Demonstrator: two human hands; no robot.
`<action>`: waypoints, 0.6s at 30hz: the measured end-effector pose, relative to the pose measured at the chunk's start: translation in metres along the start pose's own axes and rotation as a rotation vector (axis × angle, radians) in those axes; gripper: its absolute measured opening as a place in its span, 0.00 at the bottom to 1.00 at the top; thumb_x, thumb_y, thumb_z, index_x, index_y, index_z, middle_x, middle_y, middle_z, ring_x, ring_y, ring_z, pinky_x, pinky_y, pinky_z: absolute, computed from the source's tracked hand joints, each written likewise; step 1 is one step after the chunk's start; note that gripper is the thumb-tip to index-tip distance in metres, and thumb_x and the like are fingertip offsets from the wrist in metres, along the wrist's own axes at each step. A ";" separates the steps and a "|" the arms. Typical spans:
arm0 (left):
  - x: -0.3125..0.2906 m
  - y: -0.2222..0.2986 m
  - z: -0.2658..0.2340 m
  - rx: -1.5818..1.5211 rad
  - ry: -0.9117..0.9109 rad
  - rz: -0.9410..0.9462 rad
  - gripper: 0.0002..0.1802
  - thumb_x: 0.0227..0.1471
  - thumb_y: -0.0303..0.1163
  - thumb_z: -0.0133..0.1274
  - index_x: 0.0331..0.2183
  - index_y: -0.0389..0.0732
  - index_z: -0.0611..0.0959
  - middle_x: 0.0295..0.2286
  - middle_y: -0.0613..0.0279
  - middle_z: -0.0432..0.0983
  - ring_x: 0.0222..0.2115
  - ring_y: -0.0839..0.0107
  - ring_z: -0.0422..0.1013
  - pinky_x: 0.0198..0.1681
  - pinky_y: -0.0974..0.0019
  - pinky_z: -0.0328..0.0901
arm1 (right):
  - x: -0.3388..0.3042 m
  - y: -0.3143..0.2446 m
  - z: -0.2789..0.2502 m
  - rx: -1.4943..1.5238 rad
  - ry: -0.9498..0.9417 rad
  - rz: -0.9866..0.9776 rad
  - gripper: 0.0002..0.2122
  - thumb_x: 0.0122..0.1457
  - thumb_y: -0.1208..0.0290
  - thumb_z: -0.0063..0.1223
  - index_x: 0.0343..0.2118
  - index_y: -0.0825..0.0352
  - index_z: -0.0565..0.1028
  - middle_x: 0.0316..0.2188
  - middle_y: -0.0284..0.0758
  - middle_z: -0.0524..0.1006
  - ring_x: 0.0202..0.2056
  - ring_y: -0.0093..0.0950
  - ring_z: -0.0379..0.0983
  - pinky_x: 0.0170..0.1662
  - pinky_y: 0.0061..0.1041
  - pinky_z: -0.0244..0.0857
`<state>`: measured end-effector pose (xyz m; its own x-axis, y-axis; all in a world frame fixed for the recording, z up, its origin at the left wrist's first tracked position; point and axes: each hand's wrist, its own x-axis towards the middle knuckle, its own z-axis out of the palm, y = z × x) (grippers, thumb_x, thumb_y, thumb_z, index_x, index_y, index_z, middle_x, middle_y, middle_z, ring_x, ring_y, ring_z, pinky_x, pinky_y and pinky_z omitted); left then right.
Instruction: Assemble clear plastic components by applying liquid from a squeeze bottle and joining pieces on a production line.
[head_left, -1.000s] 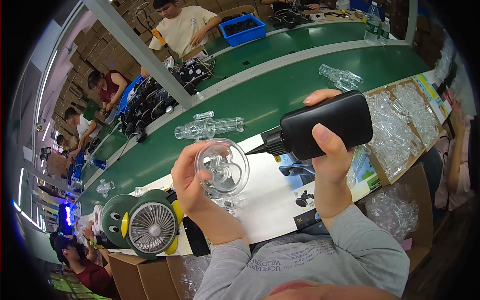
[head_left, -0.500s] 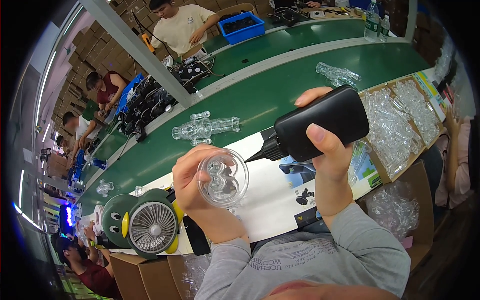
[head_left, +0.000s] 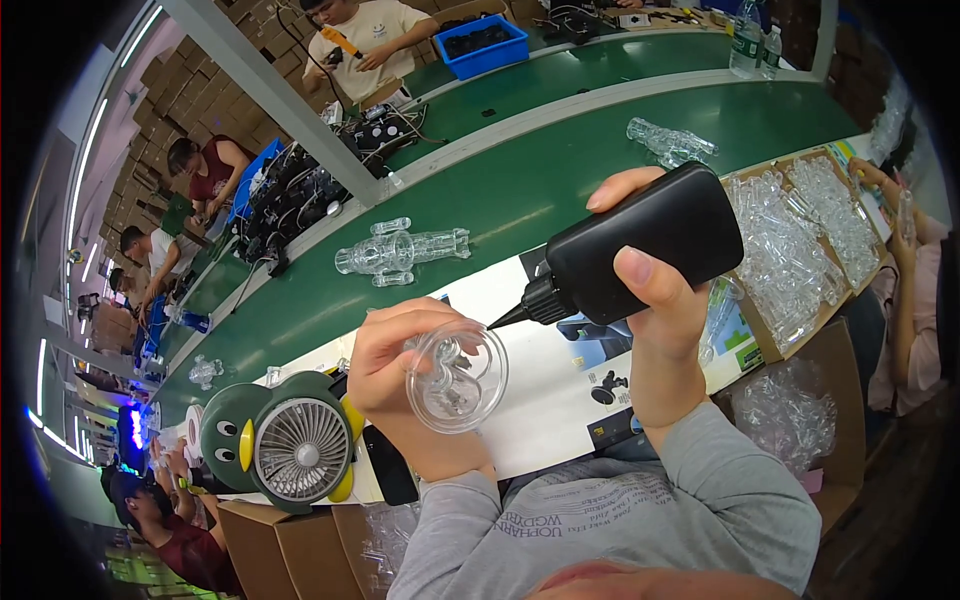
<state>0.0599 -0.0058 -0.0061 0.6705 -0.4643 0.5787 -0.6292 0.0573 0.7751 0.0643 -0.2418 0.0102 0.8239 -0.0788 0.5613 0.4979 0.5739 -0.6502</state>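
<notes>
My left hand [head_left: 398, 362] is closed round a clear plastic part with a round, cup-like rim [head_left: 460, 378], its open end tilted up toward me. In my right hand [head_left: 655, 290] lies a black squeeze bottle [head_left: 640, 250], held on its side with the thumb on the near face. The bottle's thin pointed nozzle [head_left: 508, 318] reaches left to the upper rim of the clear part. Whether any liquid comes out is too small to tell. Beyond my hands, a clear jointed assembly [head_left: 402, 252] lies on the green belt [head_left: 540, 200], and another similar clear assembly [head_left: 672, 140] lies farther right.
A green penguin-shaped fan [head_left: 300, 450] stands left of my hands, beside a black phone [head_left: 390, 466]. At right a cardboard tray [head_left: 785, 250] holds many clear pieces. Printed white card [head_left: 540, 430] covers the near surface. Co-workers sit across the belt and at both sides.
The clear part in my left hand has shifted slightly right and turned, its rim now against the nozzle tip. The clear assembly on the belt appears slightly farther left. The bottle has barely moved.
</notes>
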 end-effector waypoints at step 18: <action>0.002 0.002 -0.010 0.069 -0.274 -0.070 0.24 0.52 0.43 0.44 0.36 0.28 0.77 0.31 0.50 0.75 0.31 0.63 0.72 0.34 0.67 0.66 | 0.000 -0.002 0.000 0.028 -0.042 -0.001 0.15 0.42 0.73 0.57 0.35 0.69 0.70 0.34 0.36 0.73 0.32 0.21 0.70 0.36 0.19 0.66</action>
<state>0.0641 0.0027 -0.0013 0.5880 -0.6870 0.4270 -0.6165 -0.0388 0.7864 0.0632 -0.2423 0.0113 0.8111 -0.0449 0.5832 0.4900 0.5966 -0.6356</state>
